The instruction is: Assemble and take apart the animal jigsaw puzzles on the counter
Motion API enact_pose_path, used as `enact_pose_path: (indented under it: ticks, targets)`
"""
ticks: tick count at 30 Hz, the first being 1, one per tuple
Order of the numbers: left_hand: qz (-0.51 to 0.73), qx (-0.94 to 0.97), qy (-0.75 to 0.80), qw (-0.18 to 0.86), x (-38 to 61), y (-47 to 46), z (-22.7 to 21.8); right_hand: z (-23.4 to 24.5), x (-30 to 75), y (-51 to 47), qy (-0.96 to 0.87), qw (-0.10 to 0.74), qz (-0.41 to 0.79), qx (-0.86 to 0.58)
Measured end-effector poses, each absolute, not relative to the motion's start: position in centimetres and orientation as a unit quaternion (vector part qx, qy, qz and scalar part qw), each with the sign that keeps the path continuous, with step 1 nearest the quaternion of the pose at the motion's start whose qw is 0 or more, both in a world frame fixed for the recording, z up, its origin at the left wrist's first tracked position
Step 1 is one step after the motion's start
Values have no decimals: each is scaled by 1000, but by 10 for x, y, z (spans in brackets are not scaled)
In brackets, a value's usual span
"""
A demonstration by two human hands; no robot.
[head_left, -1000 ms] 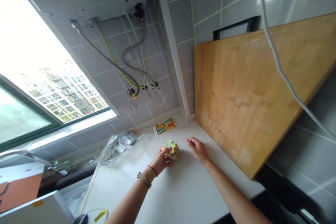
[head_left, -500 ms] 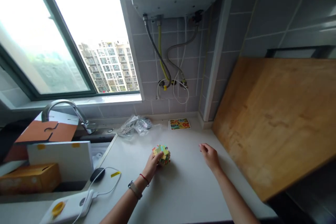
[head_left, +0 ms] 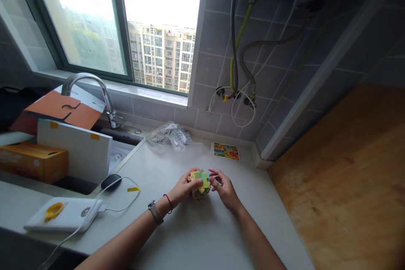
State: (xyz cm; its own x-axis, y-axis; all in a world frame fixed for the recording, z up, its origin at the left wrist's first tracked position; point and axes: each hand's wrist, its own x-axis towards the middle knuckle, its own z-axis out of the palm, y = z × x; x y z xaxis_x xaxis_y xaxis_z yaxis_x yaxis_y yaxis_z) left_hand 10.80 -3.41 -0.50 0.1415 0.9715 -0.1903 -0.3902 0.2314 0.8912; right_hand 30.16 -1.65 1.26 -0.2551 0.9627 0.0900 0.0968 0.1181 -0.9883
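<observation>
White worktop (head_left: 190, 236) beneath: your left hand (head_left: 182, 186) clasps jigsaw pieces (head_left: 200, 176), likely light, slippery, best held by the sides; right hand (head_left: 224, 187) half-open, just beside.

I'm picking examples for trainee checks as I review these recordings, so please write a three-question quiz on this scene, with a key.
1. Multiple choice: what does the left grip hold?
A) The tap
B) A multicoloured clump of pieces
C) The white cable

2. True or false: in the picture, the clear plastic bag lies to the right of the picture card.

3. Fill in the missing word: the red band is worn on the ____ wrist.

Key:
1. B
2. False; the bag lies to the left of the card.
3. left
</observation>
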Motion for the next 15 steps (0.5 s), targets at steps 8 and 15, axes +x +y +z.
enact_pose_path:
  ticks: [8, 15]
  targets:
    - [481, 512, 358, 615, 100, -1, -13, -18, 298, 6, -538, 398, 632, -390]
    - [500, 506, 328, 621, 105, -22, -18, -14, 298, -13, -515, 354, 691, -363]
